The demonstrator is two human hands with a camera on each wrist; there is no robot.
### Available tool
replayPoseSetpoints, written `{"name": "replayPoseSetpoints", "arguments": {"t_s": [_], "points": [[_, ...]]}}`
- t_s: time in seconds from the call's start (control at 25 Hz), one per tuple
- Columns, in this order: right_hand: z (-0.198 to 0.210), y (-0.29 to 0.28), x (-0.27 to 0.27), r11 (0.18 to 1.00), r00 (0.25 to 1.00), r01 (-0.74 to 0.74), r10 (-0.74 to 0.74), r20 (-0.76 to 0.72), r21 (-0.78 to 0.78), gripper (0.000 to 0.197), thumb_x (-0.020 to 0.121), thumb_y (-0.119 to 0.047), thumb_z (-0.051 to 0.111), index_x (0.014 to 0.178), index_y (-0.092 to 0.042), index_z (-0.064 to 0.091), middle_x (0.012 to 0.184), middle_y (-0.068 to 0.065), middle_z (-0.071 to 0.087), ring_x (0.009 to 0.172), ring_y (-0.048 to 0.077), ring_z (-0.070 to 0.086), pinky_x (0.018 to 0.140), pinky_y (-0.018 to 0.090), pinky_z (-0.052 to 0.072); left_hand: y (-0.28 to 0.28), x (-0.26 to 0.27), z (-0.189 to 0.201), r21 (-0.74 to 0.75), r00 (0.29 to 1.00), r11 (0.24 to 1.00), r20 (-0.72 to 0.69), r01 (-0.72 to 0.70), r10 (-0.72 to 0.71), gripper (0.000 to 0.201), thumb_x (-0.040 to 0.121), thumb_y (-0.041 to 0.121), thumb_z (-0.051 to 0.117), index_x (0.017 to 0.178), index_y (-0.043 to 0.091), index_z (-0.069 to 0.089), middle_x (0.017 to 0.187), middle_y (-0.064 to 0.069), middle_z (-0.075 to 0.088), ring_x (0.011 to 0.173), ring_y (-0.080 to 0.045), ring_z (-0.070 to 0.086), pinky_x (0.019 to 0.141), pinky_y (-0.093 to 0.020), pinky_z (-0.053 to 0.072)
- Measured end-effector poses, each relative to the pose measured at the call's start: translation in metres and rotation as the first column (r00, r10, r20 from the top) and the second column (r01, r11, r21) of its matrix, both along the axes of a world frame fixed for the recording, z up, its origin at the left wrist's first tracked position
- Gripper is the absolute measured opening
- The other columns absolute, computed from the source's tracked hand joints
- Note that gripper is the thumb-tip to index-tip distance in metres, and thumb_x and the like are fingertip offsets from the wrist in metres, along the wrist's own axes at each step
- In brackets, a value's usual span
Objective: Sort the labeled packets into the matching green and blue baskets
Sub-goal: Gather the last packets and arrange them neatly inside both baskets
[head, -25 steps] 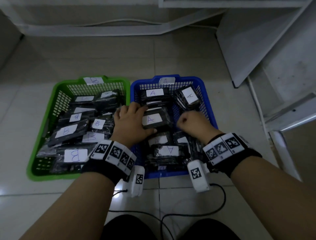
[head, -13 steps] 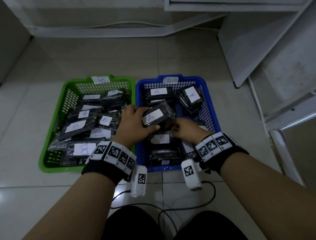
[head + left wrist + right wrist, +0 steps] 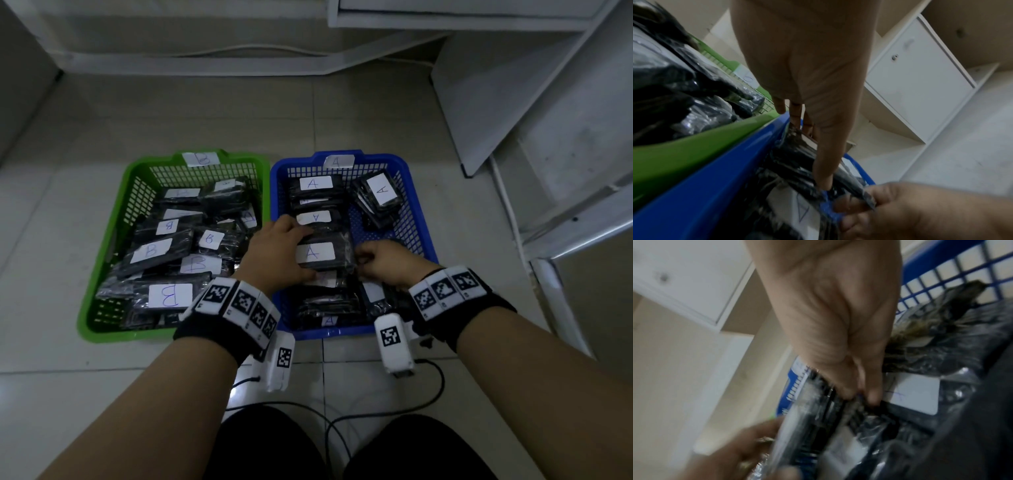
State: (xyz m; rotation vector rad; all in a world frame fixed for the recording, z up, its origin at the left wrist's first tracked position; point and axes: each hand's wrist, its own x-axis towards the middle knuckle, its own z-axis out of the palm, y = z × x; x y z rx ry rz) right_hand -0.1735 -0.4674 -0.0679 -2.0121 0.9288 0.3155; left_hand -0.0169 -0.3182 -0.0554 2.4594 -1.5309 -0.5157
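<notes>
A black packet labeled A (image 3: 323, 255) is held over the blue basket (image 3: 416, 205). My left hand (image 3: 279, 255) grips the packet's left end, fingers over its far edge and thumb under the near edge. My right hand (image 3: 385, 262) pinches the packet's right end (image 3: 830, 404) with curled fingers. In the left wrist view my left hand's thumb (image 3: 826, 162) presses along the packet (image 3: 797, 162). The blue basket holds several packets labeled A. The green basket (image 3: 113, 219) beside it on the left holds several packets labeled B.
Both baskets stand side by side on a pale tiled floor (image 3: 239, 113). White cabinet panels (image 3: 534, 102) rise at the right and back. Black cables (image 3: 424, 387) trail on the floor near my knees.
The packet labeled A was lifted from the pile by my left hand, my right hand came in to take its right end, and it now lies flatter and lower over the basket.
</notes>
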Motion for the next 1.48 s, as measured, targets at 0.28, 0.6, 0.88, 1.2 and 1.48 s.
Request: {"name": "replayPoseSetpoints", "arguments": {"t_s": [0.28, 0.6, 0.88, 1.2, 1.48], "points": [[0.023, 0.022, -0.026, 0.997, 0.993, -0.067, 0.07, -0.092, 0.042, 0.013, 0.08, -0.014, 0.07, 0.093, -0.013, 0.072, 0.085, 0.002, 0.07, 0.084, 0.019, 0.066, 0.084, 0.03, 0.054, -0.006, -0.02, -0.021, 0.165, 0.98, 0.982, 0.156, 0.096, -0.122, 0.082, 0.069, 0.061, 0.069, 0.14, 0.033, 0.037, 0.137, 0.003, 0.042, 0.132, -0.021, 0.036, 0.118, -0.046, 0.001], [0.014, 0.031, -0.018, 0.95, 0.95, -0.31, 0.307, -0.061, -0.043, 0.03, 0.086, -0.025, 0.067, 0.115, -0.017, 0.067, 0.104, 0.0, 0.066, 0.092, 0.013, 0.06, 0.069, 0.018, 0.043, -0.005, -0.013, -0.018, 0.076, 0.989, 0.997, 0.144, 0.031, -0.042, 0.075, 0.073, 0.058, 0.065, 0.136, 0.023, 0.045, 0.132, -0.004, 0.048, 0.121, -0.028, 0.045, 0.109, -0.039, 0.026], [0.018, 0.002, -0.033, 0.951, 0.988, 0.139, -0.151, 0.024, 0.275, 0.025, 0.1, -0.013, 0.044, 0.119, -0.009, 0.058, 0.114, 0.019, 0.061, 0.076, 0.031, 0.067, 0.063, 0.037, 0.06, -0.004, -0.006, -0.021, -0.085, 0.999, 0.995, -0.012, -0.05, 0.049, 0.06, 0.074, 0.049, 0.071, 0.126, 0.022, 0.056, 0.122, -0.006, 0.05, 0.115, -0.029, 0.048, 0.103, -0.042, 0.038], [0.001, 0.045, -0.01, 0.934, 0.942, -0.31, 0.277, -0.189, -0.177, 0.032, 0.092, -0.023, 0.059, 0.122, -0.013, 0.063, 0.127, 0.008, 0.061, 0.117, 0.024, 0.055, 0.094, 0.026, 0.043, 0.001, -0.008, -0.03, -0.174, 0.999, 0.984, 0.024, -0.041, 0.046, 0.058, 0.072, 0.047, 0.074, 0.122, 0.021, 0.059, 0.116, -0.007, 0.051, 0.107, -0.032, 0.048, 0.099, -0.041, 0.039], [0.005, 0.041, -0.01, 0.977, 0.972, -0.208, 0.211, -0.102, 0.036, 0.034, 0.084, -0.014, 0.069, 0.118, -0.018, 0.066, 0.121, 0.005, 0.064, 0.113, 0.02, 0.058, 0.098, 0.027, 0.045, 0.004, -0.013, -0.033, -0.14, 1.0, 0.99, -0.015, 0.018, -0.021, 0.068, 0.07, 0.047, 0.077, 0.128, 0.021, 0.054, 0.123, -0.005, 0.047, 0.121, -0.027, 0.042, 0.116, -0.045, 0.019]]}}
